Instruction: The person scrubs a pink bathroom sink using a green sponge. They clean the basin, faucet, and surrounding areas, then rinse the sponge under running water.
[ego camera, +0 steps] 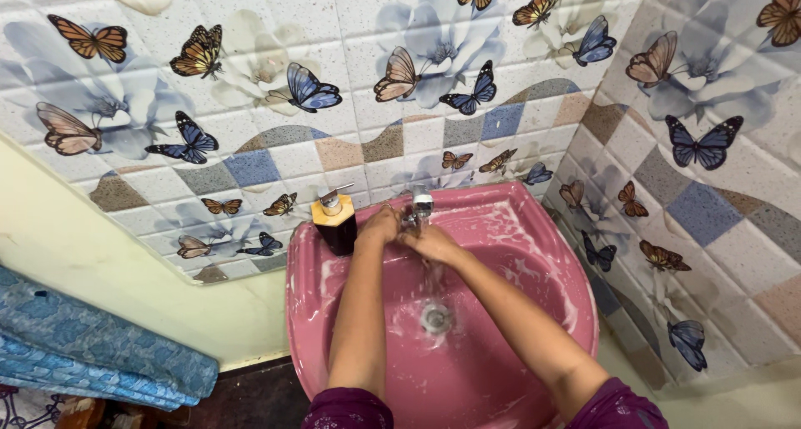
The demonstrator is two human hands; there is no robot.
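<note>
A pink wash basin (534, 237) is fixed in the corner of a tiled wall. A metal tap (420, 204) stands at its back rim and water runs down toward the drain (435, 316). My left hand (380, 226) and my right hand (434, 244) are together under the tap, fingers curled, touching each other in the stream. Neither holds an object. Foam streaks the inside of the basin. A dark soap dispenser (335, 222) with an orange top and metal pump stands on the rim just left of my left hand.
Butterfly and flower tiles (467, 103) cover both walls around the basin. Folded blue patterned cloth (92, 350) lies at the lower left. A plain cream wall (125, 270) runs below the tiles on the left.
</note>
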